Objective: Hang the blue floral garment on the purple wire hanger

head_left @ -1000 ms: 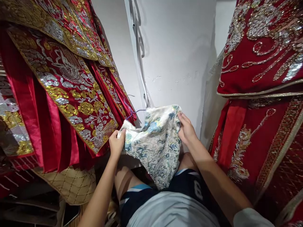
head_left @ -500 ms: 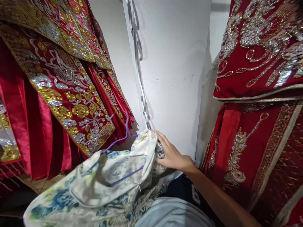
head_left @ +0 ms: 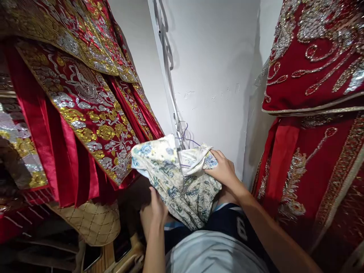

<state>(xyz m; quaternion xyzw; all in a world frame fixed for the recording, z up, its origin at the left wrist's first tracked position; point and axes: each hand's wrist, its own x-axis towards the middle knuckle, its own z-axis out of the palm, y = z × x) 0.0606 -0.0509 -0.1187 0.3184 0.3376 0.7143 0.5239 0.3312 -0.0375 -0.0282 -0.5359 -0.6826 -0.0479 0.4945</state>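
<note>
A white garment with a blue, green and yellow floral print (head_left: 182, 185) is bunched above my lap. My right hand (head_left: 223, 168) is closed on its right side near the top. My left hand (head_left: 157, 206) is at the garment's lower left edge, thumb up; its fingers are hidden behind the cloth. A thin purple hanger (head_left: 185, 131) sticks out of the top of the garment, its hook beside the lower end of a white metal strip (head_left: 166, 68) on the wall.
Red garments with gold and silver embroidery (head_left: 105, 131) hang at the left. Beaded red garments (head_left: 309, 87) hang at the right. A quilted beige piece (head_left: 93, 222) and wooden furniture (head_left: 106, 258) are at the lower left.
My left hand has come into view at the garment. The cloth has moved from the lower left towards the middle and is more gathered. The hanger is now nearer the metal strip.
</note>
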